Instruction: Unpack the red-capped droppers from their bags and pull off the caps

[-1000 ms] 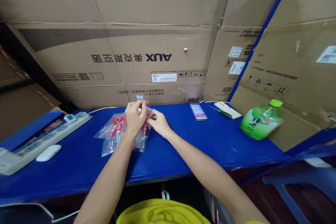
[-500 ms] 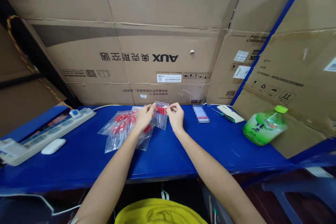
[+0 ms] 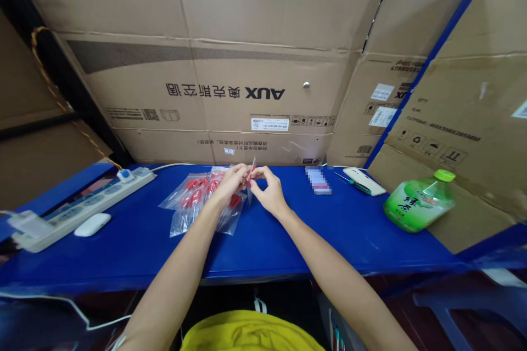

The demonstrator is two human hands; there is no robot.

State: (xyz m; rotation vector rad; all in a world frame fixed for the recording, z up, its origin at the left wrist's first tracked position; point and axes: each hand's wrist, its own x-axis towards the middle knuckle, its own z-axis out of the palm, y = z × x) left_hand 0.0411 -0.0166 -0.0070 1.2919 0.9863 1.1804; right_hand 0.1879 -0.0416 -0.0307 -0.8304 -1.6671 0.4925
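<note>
Between my hands a small clear zip bag (image 3: pixel 249 193) with red pieces in it stands nearly edge-on to me. My left hand (image 3: pixel 233 182) grips its left side, fingers closed. My right hand (image 3: pixel 268 191) pinches it from the right with thumb and forefinger. Several more clear zip bags (image 3: pixel 183 224) with red pieces lie overlapping on the blue table, left of and partly under my left hand and forearm. What exactly the red pieces are is too small to tell.
A power strip (image 3: pixel 88 205) and a white earbud case (image 3: pixel 93 225) lie left. To the right are a blurred-out flat item (image 3: pixel 318 180), a green-handled screwdriver (image 3: pixel 359 185), a white phone-like slab (image 3: pixel 373 182) and a green-capped bottle (image 3: pixel 420 203). Cardboard (image 3: pixel 230 66) walls the back.
The bag in my hands has turned from facing me to nearly edge-on. My right hand has moved left, close to my left hand. The view has shifted slightly.
</note>
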